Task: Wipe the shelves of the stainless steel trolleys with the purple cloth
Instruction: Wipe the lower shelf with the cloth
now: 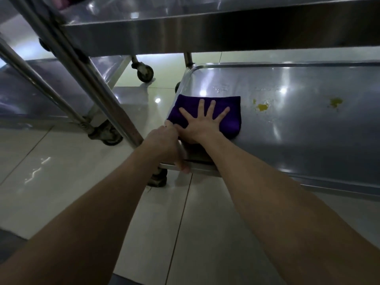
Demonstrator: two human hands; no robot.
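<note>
My right hand [200,122] presses flat on the purple cloth [230,114] on the lower shelf [308,140]; my left hand [168,145] grips its corner rim. Yellow stains [262,107] lie just right.

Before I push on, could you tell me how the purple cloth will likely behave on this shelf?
Soft and folded, the purple cloth probably flops if lifted. Under the flat right hand it should glide easily on the glossy lower shelf.

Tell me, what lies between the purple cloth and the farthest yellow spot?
In the head view, another yellow smear lies on the shelf between the purple cloth and that spot.
</note>
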